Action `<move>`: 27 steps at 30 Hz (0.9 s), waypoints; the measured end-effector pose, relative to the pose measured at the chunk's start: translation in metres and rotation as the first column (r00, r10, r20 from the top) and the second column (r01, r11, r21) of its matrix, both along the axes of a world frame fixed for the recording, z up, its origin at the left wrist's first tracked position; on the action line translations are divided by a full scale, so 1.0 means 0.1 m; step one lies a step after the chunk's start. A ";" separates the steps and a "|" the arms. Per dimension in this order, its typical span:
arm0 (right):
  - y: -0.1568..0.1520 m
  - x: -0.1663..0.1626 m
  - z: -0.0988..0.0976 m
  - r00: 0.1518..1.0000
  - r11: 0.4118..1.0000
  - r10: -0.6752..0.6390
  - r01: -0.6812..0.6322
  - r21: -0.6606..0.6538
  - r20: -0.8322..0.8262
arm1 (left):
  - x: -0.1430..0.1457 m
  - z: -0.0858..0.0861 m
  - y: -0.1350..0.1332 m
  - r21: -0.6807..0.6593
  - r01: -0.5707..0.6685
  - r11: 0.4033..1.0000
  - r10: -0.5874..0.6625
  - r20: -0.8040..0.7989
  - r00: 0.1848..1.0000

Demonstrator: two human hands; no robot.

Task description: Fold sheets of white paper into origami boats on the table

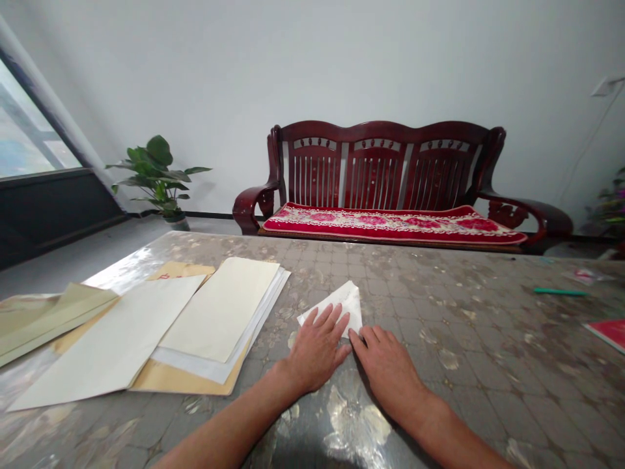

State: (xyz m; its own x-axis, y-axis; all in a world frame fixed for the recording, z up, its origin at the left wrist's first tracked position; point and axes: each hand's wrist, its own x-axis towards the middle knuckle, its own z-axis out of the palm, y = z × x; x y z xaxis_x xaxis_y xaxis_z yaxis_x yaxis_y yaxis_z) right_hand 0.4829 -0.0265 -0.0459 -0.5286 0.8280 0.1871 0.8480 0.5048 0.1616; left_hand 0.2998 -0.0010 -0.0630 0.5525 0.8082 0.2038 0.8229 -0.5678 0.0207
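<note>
A small folded white paper [344,301] lies on the patterned table [439,306] in front of me. My left hand [317,348] lies flat on its near left part, fingers stretched out and together. My right hand [385,365] rests palm down just right of it, fingertips touching the paper's near right edge. Neither hand grips anything.
A pile of cream and white sheets [219,312] and brown envelopes [180,378] lies at the left, with a greenish folder [43,316] beyond. A green pen [559,291] and a red booklet [610,332] lie far right. A wooden bench [390,189] and a plant [159,176] stand behind.
</note>
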 end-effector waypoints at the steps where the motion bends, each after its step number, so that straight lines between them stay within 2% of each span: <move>1: 0.00 0.00 -0.02 1.000 1.000 0.010 -0.010 0.010 0.004 | 0.00 0.00 0.00 -0.010 0.001 1.000 -0.001 -0.001 1.000; 7: -0.02 0.01 -0.10 0.999 0.996 0.037 -0.038 0.081 0.011 | 0.00 0.06 0.00 -0.054 -0.004 0.999 0.004 0.004 1.000; 12: -0.02 0.05 -0.02 0.999 0.999 0.036 -0.036 0.030 0.000 | -0.04 0.06 0.01 -0.045 0.018 0.999 -0.017 0.009 1.000; 16: 0.05 0.14 0.04 0.986 0.999 0.050 -0.047 0.022 -0.159 | -0.08 0.05 0.03 -0.055 0.045 0.997 -0.044 0.024 0.999; 20: 0.15 0.23 -0.03 0.936 0.991 0.128 -0.107 0.081 -0.328 | -0.14 0.05 0.08 -0.067 0.108 0.992 -0.106 0.025 0.994; 23: 0.19 0.25 -0.10 0.940 0.983 0.180 -0.159 0.096 -0.291 | -0.23 0.07 0.11 -0.079 0.178 0.981 -0.178 0.010 0.984; 27: 0.19 0.23 -0.14 0.961 0.977 0.199 -0.180 0.115 -0.190 | -0.40 0.11 0.09 -0.088 0.182 0.979 -0.186 -0.034 0.982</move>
State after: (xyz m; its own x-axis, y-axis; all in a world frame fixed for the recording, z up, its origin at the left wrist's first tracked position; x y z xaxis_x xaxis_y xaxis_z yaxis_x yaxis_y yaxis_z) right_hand 0.5055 -0.0073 -0.0603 -0.6177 0.6893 0.3786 0.7582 0.6497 0.0544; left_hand 0.2600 0.0080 -0.0521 0.6998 0.7053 0.1134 0.7058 -0.7072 0.0423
